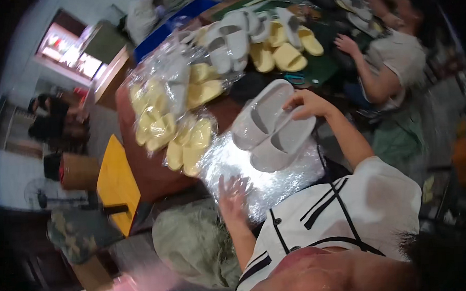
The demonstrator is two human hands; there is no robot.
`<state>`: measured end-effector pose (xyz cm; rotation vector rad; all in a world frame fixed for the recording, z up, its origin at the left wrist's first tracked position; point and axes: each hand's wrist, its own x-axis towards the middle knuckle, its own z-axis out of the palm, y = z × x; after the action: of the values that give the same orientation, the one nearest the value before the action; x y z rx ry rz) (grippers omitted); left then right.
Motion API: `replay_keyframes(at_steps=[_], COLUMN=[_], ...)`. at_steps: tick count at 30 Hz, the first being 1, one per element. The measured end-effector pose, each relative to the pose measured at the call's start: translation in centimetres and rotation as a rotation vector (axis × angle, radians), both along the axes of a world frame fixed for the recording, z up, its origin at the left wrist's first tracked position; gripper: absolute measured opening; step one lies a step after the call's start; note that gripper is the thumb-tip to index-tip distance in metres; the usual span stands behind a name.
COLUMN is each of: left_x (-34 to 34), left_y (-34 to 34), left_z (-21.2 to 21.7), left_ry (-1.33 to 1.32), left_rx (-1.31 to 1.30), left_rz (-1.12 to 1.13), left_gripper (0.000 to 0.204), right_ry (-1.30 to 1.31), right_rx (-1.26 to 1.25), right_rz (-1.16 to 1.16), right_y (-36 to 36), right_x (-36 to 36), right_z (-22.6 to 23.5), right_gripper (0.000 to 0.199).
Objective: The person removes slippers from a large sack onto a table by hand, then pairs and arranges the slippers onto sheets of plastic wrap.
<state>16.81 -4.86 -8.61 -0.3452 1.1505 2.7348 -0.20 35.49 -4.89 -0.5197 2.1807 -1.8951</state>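
In my right hand (310, 104) is a pair of light grey slide slippers (273, 125), pinched at the inner edges near their far ends. The slippers lie side by side over a shiny stack of clear plastic bags (213, 164) close to my body. My left hand (235, 198) touches the near left part of that stack, its fingers apart and slightly blurred. Just beyond, yellow slippers in clear bags (191, 147) rest on the reddish-brown table (148, 175). Farther off is a heap of loose grey slippers (228, 44) and yellow slippers (290, 57).
A co-worker (393, 60) sits at the far right, near more grey slippers (354, 5). A blue bin edge (175, 23) runs behind the heap. Small teal-handled scissors (294, 79) lie beyond my right hand. A yellow board (118, 187) and an olive sack (193, 241) stand left.
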Motion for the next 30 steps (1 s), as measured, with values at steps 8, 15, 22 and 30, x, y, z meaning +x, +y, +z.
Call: replay_keyframes(at_steps=[8,15,22,30], left_x=[-2.9,-2.9,-2.8,-4.3], left_y=[-5.5,-6.2,-8.3,-4.3], left_z=[1.3,1.2,-0.3,2.0], left_ry=[-0.085,-0.075,-0.068,-0.127], left_rx=[-0.029,-0.238,-0.447,-0.693], left_rz=[0.049,-0.068,-0.018,0.185], left_gripper=[0.066,0.067,0.064,0.08], right_ry=[-0.121,-0.022,0.036,-0.02], right_rx=[-0.169,-0.575,-0.912,-0.222], right_rz=[-0.48,-0.834,-0.888,-0.766], right_y=[8.2,7.9,2.8,6.1], right_x=[2.7,-2.1,-19.4,-26.1], right_z=[1.7,0.8,3.7,3.1], right_gripper=[0.039,0.031,0.029,0.07])
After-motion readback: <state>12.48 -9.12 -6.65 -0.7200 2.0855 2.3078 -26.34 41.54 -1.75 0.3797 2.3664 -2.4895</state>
